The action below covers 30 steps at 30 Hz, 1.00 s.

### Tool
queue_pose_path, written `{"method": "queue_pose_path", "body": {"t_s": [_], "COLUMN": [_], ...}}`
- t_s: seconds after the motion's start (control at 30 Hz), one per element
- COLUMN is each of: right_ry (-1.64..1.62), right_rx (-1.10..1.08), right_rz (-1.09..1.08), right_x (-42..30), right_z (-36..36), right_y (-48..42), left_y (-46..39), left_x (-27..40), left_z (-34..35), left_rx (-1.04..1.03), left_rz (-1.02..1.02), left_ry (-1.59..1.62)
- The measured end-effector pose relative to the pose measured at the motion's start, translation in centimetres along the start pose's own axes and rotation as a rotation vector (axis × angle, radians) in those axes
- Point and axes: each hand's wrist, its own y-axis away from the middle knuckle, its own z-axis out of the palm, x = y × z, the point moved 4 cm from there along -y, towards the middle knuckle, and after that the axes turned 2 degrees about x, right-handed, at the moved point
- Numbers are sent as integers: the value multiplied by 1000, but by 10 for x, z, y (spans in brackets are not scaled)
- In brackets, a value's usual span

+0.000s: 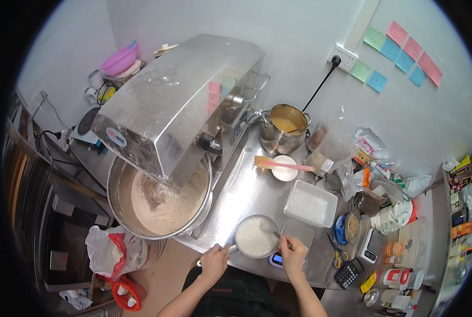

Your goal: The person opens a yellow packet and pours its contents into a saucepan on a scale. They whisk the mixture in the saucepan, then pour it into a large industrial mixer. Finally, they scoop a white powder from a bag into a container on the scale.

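My left hand (215,262) grips the handle of a saucepan (239,222) near the front edge of the steel worktop. A milky white liquid (255,241) fills part of the pan. In my right hand (293,255) is a wire whisk (268,227), its head dipping into the liquid. Close to the pan's right side lies a digital kitchen scale (306,234) with a lit display, partly covered by my right hand. Behind it stands a white rectangular tub (312,204), with white residue inside. A pink-handled spatula (289,164) rests across a small white bowl (285,174).
At left, a large mixer (188,87) overhangs a steel bowl (115,210) of flour with brown granules on top. A steel pot (281,140) stands at the back. Scissors (338,253), a calculator (349,273), a second scale (372,243) and ingredient bags (390,214) crowd the right.
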Motion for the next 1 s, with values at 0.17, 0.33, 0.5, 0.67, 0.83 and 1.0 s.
{"method": "queue_pose_path", "body": {"t_s": [0.17, 0.33, 0.5, 0.67, 0.83, 1.0], "right_ry": [-491, -489, -537, -213, 22, 314], "right_rx": [-258, -282, -153, -440, -262, -542], "right_rz": [635, 691, 632, 414, -28, -514], "right_x": [47, 63, 51, 16, 0, -38], "right_z": [13, 10, 3, 0, -5, 26], "right_y": [13, 15, 7, 18, 16, 52], "left_y": [0, 1, 0, 0, 1, -1], "left_x": [-2, 0, -3, -2, -1, 2], "left_z": [2, 1, 4, 3, 2, -1], "left_rx": [-8, -19, -19, -37, -36, -27], "left_rz": [-1, -10, -1, -19, -32, -7], "left_ry": [13, 0, -14, -7, 11, 6]}}
